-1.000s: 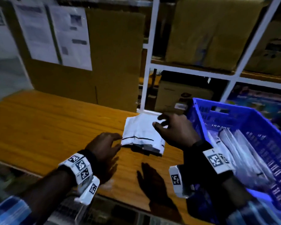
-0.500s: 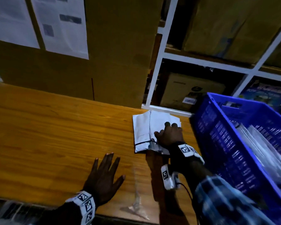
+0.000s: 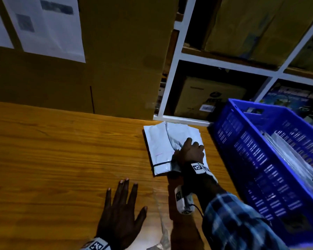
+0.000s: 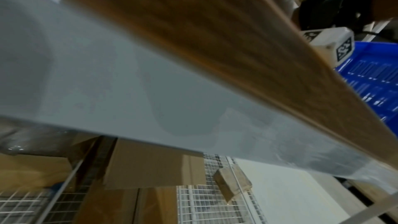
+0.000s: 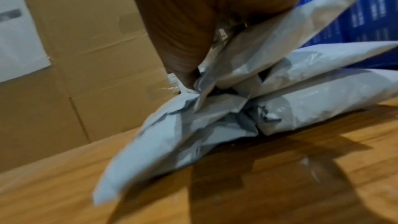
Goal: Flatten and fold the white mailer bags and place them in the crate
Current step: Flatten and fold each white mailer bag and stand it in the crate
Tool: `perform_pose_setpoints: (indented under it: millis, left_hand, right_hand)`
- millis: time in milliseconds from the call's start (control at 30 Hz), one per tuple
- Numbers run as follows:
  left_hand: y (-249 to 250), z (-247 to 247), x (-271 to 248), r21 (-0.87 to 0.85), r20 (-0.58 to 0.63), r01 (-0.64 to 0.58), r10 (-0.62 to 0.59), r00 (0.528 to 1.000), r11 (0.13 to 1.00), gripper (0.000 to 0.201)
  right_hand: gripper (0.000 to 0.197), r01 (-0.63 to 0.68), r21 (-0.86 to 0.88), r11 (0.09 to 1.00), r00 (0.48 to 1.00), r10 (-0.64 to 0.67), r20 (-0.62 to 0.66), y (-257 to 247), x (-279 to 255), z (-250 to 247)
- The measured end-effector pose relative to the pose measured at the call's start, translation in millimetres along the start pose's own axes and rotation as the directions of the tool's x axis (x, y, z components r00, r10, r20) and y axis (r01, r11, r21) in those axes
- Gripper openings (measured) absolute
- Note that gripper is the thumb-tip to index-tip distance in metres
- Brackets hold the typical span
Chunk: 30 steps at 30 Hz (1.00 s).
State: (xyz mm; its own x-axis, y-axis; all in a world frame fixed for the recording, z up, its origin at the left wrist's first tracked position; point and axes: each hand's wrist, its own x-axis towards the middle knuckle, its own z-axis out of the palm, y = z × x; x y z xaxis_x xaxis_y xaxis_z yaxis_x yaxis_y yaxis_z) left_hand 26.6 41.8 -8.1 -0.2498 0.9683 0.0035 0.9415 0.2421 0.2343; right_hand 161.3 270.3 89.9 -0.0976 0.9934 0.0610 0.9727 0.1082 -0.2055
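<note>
- The left hand (image 3: 122,213) is lying flat near the front edge of the wooden table (image 3: 52,150), fingers spread and straight, gripping nothing.
- Farther in, the right hand (image 3: 189,153) is bearing down on the folded white mailer bag (image 3: 161,141); in the wrist view the thumb (image 5: 183,40) is pinching the bunched near end (image 5: 193,117), so the hand is grasping the bag.
- The bag is sitting on the table just beside the blue crate (image 3: 260,159), not yet in it; more pale bags (image 3: 293,150) are already lying inside.
- Likely risk: the layers are fanning apart at the pinched end, so lifting with this one-point pinch could let the fold spring open, because the slick plastic is sliding on itself.
- Another risk, as a judgement: the crate wall is standing close to the wrist, and a loose flap could be catching on its rim.
- Beyond the table, a cardboard panel (image 3: 116,60) with paper sheets (image 3: 43,24) taped on is standing behind it, and white shelving (image 3: 181,56) is holding boxes in dim light.
</note>
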Motion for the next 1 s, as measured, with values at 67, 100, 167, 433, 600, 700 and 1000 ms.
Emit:
perform_pose_setpoints:
  millis: [67,100,167,433,600,700,1000]
  left_hand:
    - [0,-1,0,-0.019,0.011,-0.009,0.010,1.000,1.000,0.078]
    - [-1,-2,0,-0.027,0.021,-0.008,0.009,1.000,1.000,0.079]
    - [1,-3,0,-0.058,0.049,0.014,-0.011,0.999,0.998,0.079]
    - [-1,-27,-7,-0.549,-0.178,-0.058,-0.049,0.983,0.834,0.081]
    - [-2,-25,-19,-0.612,-0.317,-0.221,0.021,0.948,0.759,0.075]
    - [2,-21,-23,-0.490,-0.238,-0.255,0.153,0.959,0.834,0.074]
    - [20,-9,-22,-0.249,-0.047,-0.184,0.178,0.983,0.951,0.086]
  right_hand:
    - [0.068,-0.025,0.081,0.996,1.000,0.024,0.017,3,2,-12]
    - [0.071,-0.028,0.126,0.992,1.000,0.026,0.017,6,3,-19]
    - [0.069,0.013,0.219,0.976,1.000,-0.010,-0.013,12,0,-37]
    - [0.056,0.490,0.371,0.789,0.861,-0.505,-0.062,52,-99,-72]
    - [0.061,0.707,0.377,0.599,0.623,-0.779,0.069,75,-147,-48]
    - [0.060,0.714,0.310,0.628,0.593,-0.777,0.209,85,-148,-34]
    - [0.047,0.697,0.233,0.678,0.678,-0.729,0.094,59,-168,9]
